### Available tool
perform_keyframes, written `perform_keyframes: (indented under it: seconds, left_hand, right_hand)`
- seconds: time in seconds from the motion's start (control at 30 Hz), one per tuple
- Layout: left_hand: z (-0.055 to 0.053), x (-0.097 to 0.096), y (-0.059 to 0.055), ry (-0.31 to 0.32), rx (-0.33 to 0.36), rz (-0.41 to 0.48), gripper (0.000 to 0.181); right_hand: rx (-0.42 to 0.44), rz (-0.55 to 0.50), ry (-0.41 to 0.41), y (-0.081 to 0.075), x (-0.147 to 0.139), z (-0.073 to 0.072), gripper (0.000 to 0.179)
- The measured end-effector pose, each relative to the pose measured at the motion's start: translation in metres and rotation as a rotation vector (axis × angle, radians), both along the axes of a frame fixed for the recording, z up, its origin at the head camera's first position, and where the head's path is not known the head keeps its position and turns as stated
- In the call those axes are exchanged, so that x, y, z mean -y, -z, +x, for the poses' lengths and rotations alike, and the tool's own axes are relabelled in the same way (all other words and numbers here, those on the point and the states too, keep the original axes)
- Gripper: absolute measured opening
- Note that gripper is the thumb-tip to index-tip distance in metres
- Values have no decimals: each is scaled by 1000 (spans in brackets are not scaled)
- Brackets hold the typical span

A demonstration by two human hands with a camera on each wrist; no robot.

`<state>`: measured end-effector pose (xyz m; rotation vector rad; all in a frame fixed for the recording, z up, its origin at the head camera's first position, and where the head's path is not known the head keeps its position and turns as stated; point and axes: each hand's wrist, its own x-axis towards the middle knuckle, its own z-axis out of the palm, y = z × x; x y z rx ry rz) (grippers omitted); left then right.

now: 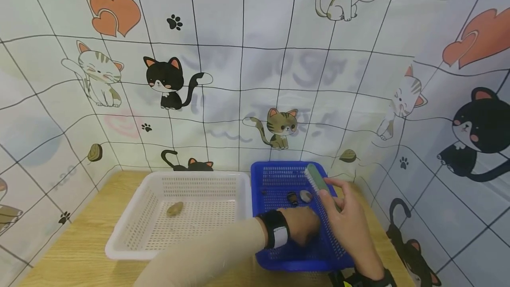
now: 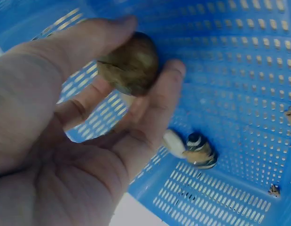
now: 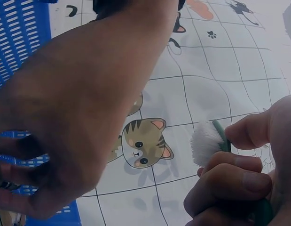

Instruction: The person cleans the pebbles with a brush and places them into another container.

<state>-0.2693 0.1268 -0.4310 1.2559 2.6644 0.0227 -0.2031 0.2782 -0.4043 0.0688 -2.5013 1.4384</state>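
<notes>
My left hand [image 1: 303, 225] reaches down into the blue basket [image 1: 256, 180]. In the left wrist view its thumb and fingers grip a rounded brown stone [image 2: 131, 63], which the head view hides. My right hand [image 1: 352, 225] holds a green-handled brush [image 1: 316, 177] with white bristles [image 3: 206, 143] above the basket's right side. Farther back in the basket lie a dark banded stone [image 1: 292, 198] and a pale stone [image 1: 306, 196], side by side and apart from the left hand.
A white basket [image 1: 129, 229] stands left of the blue one on the wooden table [image 1: 71, 238], with a yellowish-brown stone [image 1: 175, 209] inside. Small brown bits [image 2: 274, 190] lie in the blue basket. A cat-printed sheet [image 1: 223, 65] hangs behind and at both sides.
</notes>
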Motion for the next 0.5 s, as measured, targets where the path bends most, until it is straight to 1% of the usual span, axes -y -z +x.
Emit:
perform_keyframes:
  seconds: [0.1,0.17,0.23,0.33,0.43,0.5]
  left_hand:
    - [-6,11,-14,21,82,65,38]
    - [-9,18,-23,32,112,105,43]
    - [-12,23,-30,33,119,130,40]
    - [-15,29,-39,31,123,171,36]
    - [-18,37,-45,41,115,226,33]
    - [-19,43,-49,56,93,265,30]
  right_hand:
    - [2,-40,-6,-1,-2,0,52]
    - [-3,-56,-9,-1,-4,-1,52]
    - [-14,-42,-2,-1,-6,-1,54]
    - [0,-30,16,-2,-9,-1,56]
    - [25,-21,34,-4,-11,0,58]
    - [33,-20,45,-6,-12,1,58]
